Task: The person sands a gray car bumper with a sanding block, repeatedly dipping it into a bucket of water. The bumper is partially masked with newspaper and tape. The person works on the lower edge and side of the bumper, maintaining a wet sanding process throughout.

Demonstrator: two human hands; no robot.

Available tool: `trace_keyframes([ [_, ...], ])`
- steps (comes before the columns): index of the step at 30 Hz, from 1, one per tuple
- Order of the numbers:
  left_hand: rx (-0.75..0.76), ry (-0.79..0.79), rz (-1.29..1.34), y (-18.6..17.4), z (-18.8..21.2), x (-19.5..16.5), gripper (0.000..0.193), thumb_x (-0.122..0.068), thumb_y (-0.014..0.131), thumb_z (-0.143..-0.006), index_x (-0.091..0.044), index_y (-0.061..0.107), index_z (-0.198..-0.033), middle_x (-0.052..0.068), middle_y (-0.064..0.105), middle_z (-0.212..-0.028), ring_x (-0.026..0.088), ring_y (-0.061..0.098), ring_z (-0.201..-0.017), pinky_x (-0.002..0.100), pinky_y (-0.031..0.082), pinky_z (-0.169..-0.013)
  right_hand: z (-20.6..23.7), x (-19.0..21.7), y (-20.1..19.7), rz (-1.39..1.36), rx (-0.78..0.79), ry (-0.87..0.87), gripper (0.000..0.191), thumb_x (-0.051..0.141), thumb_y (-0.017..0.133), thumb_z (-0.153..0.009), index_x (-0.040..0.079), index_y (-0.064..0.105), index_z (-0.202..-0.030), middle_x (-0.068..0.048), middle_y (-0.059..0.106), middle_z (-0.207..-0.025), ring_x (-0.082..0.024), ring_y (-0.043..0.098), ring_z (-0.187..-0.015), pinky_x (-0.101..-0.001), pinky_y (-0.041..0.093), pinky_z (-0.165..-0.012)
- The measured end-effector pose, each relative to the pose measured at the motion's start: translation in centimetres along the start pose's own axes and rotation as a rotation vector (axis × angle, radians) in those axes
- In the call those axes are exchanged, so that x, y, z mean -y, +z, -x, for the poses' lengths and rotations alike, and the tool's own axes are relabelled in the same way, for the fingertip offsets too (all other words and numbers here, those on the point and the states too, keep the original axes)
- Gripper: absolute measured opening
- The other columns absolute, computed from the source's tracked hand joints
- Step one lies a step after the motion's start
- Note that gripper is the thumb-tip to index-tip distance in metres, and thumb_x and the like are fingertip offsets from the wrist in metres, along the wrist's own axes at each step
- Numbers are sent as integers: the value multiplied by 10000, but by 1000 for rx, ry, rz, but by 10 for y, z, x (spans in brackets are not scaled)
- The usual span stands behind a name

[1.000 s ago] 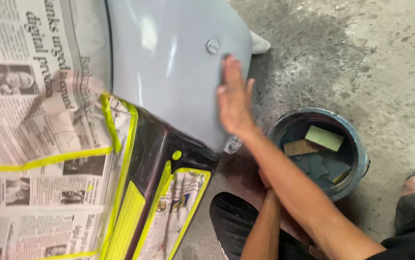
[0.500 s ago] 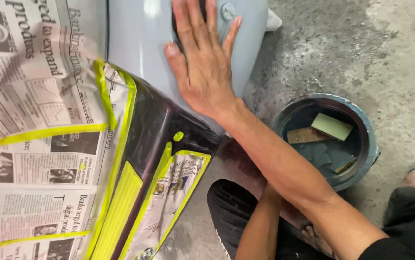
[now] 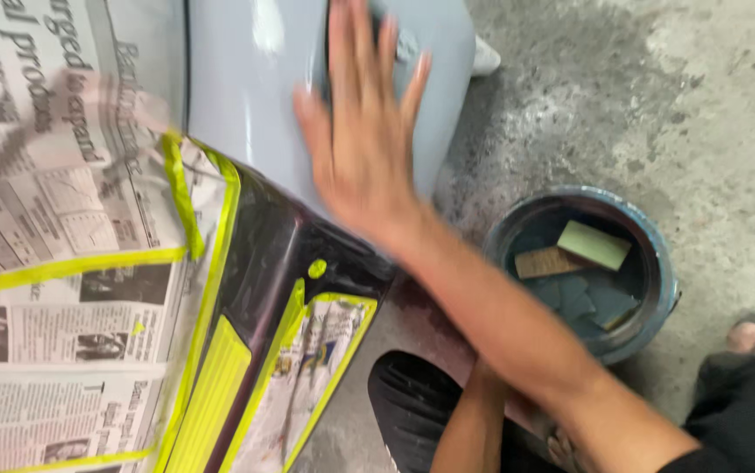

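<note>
Your right hand point(image 3: 364, 149) has slid up the grey panel point(image 3: 246, 96), grip flat and wide, holding nothing; panel beside taped newspaper point(image 3: 53, 263) | left hand hidden, grip unknowable | bucket point(image 3: 657, 254) apart on floor

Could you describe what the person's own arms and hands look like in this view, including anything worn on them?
The right hand is bare, with no glove, ring or watch visible, and its forearm is bare as well. A dark sleeve edge appears at the frame's bottom corner. Only the bare left forearm shows; its hand is hidden below the other arm. The fingers look motion-blurred.
</note>
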State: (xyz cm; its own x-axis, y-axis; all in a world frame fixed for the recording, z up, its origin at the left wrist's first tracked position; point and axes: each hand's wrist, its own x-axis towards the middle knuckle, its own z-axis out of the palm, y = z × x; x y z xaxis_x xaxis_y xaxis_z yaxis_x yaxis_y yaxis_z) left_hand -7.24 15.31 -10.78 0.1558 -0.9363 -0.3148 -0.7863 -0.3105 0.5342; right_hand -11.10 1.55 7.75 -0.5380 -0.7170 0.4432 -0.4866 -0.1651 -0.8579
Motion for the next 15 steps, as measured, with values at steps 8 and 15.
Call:
trace_keyframes([
  [8, 8, -2, 16, 6, -2, 1, 667, -438, 535, -1034, 45, 418, -1478, 330, 595, -1332, 432, 579, -1248, 479, 460, -1063, -25, -13, 3, 199, 164, 36, 615, 427, 372, -1165, 105, 206, -1662, -90, 200, -1739, -352, 168, -1647, -659, -10, -1295],
  [15, 8, -56, -40, 0, 4, -8, 672, -434, 540, -1033, 50, 412, -1481, 328, 595, -1336, 430, 581, -1253, 475, 464, -1066, 48, -19, 4, -144, -19, -158, 673, 421, 384, -1144, 78, 170, -1683, -153, 138, -1765, -428, 125, -1634, -697, -14, -1294],
])
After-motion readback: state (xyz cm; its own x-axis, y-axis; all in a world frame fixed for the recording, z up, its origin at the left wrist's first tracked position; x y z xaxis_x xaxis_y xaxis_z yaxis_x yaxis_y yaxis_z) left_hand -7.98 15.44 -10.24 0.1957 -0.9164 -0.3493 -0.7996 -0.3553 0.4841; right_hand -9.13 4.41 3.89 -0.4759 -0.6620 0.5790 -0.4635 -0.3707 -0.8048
